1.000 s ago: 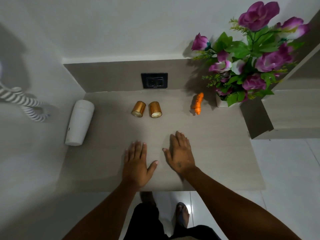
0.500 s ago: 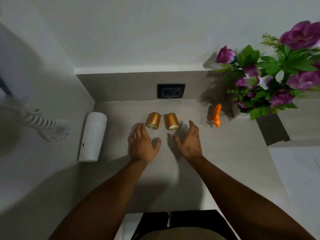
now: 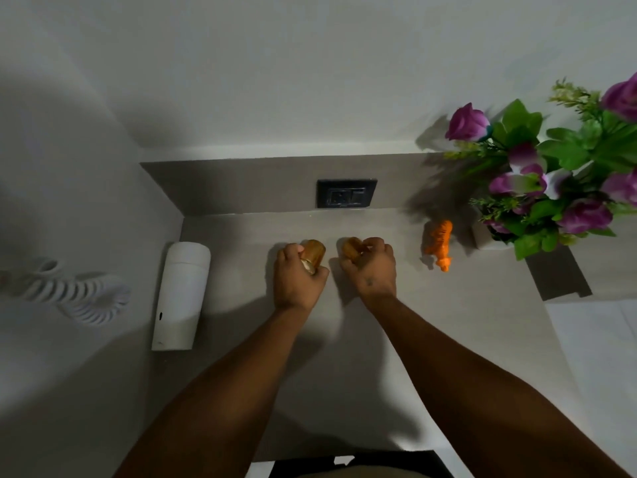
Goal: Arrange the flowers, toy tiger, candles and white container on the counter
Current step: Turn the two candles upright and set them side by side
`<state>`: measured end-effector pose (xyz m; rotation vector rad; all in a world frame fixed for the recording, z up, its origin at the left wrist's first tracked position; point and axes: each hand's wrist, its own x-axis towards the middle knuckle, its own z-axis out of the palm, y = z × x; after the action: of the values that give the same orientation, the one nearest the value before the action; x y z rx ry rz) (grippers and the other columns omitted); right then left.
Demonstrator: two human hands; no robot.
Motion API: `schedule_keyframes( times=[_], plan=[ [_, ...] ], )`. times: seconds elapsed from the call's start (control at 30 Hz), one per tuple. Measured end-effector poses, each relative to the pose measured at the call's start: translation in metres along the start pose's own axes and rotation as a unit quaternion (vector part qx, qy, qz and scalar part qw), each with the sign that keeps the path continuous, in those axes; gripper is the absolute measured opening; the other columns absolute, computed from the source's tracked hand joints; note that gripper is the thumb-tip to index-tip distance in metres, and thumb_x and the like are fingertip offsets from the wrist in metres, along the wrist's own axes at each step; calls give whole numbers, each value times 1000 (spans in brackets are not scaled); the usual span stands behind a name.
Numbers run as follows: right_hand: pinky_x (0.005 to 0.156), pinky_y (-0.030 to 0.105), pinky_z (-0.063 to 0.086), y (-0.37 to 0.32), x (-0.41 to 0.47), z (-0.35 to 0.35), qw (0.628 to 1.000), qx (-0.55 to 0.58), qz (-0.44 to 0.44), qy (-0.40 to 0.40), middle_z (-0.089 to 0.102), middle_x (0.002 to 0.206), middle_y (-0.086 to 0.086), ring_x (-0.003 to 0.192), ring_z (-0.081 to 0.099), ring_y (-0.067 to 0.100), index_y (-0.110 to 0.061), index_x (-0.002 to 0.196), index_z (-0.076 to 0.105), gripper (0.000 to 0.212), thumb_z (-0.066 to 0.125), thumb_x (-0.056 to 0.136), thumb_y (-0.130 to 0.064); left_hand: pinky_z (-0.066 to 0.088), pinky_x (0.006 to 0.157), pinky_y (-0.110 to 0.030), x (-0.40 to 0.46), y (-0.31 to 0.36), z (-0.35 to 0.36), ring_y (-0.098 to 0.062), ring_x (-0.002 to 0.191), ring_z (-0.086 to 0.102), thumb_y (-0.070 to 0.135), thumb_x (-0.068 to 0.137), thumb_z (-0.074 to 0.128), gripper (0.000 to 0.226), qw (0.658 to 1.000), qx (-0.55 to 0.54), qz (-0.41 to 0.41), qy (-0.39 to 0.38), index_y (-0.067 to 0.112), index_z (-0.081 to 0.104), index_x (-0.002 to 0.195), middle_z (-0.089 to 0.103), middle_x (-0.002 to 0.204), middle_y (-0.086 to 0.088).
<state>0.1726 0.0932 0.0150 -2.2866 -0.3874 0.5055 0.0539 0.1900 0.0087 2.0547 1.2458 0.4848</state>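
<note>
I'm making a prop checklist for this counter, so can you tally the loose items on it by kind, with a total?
Gold candles: 2, one in the left hand, one in the right hand
Orange toy tiger: 1
White container, lying on its side: 1
Potted purple flowers: 1
Total: 5
</note>
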Motion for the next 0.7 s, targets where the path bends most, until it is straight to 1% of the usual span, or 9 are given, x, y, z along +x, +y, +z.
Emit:
schedule_keyframes(
  times=[0.07, 0.13, 0.2, 0.27, 0.37, 0.5, 0.6, 0.7],
  plan=[
    [98, 38, 51, 2, 8, -8, 1000, 10, -2, 25, 51, 127, 5, 111, 56, 26, -21, 129, 52, 62, 83, 78, -38, 47, 85, -31, 9, 0, -2, -28, 103, 59, 24, 67, 86, 52, 1000, -21, 16, 14, 17, 61, 111, 61, 116, -9],
    [97, 37, 50, 3, 17, -15, 999, 12, 5, 35, 51, 126, 6, 111, 56, 26, -20, 128, 54, 63, 85, 76, -35, 48, 79, -30, 18, 3, -5, -26, 96, 60, 26, 65, 85, 44, 999, -28, 14, 17, 21, 63, 102, 61, 109, -5],
    [98, 36, 48, 4, 26, -20, 999, 7, 13, 36, 51, 126, 6, 112, 55, 25, -18, 130, 54, 65, 86, 75, -31, 51, 77, -32, 25, 5, -6, -25, 93, 60, 29, 65, 85, 39, 999, -30, 18, 18, 22, 63, 97, 61, 105, -4],
    [97, 34, 47, 4, 33, -24, 999, 5, 22, 39, 51, 127, 6, 112, 55, 25, -17, 132, 53, 66, 86, 75, -30, 53, 78, -34, 30, 5, -6, -25, 93, 60, 28, 65, 85, 40, 999, -32, 27, 11, 19, 65, 99, 62, 105, -5],
    [96, 33, 47, 5, 41, -27, 998, 11, 29, 50, 51, 127, 7, 110, 55, 24, -16, 132, 53, 67, 86, 74, -30, 51, 79, -32, 37, 7, -3, -26, 95, 59, 22, 64, 86, 42, 999, -27, 35, -4, 15, 67, 101, 64, 105, -8],
    [99, 35, 47, 11, 47, -27, 998, 30, 22, 54, 52, 127, 7, 110, 55, 24, -17, 131, 54, 66, 85, 74, -25, 53, 81, -36, 40, 9, 1, -27, 95, 61, 15, 65, 86, 39, 998, -52, 39, 7, 11, 68, 99, 67, 102, -9],
    [102, 37, 46, 20, 50, -24, 998, 39, 30, 45, 56, 126, 6, 113, 56, 25, -18, 129, 55, 61, 84, 75, -19, 54, 89, -39, 39, 5, 4, -29, 101, 65, 13, 69, 88, 43, 997, -68, 36, 6, 8, 70, 108, 71, 108, -12],
    [94, 33, 45, 28, 51, -20, 996, 48, 64, 37, 62, 123, 7, 113, 60, 27, -18, 126, 59, 55, 82, 75, -17, 54, 92, -38, 34, -1, 6, -28, 102, 67, 11, 71, 89, 51, 996, -75, 39, 2, 8, 69, 118, 72, 110, -12]
  ],
)
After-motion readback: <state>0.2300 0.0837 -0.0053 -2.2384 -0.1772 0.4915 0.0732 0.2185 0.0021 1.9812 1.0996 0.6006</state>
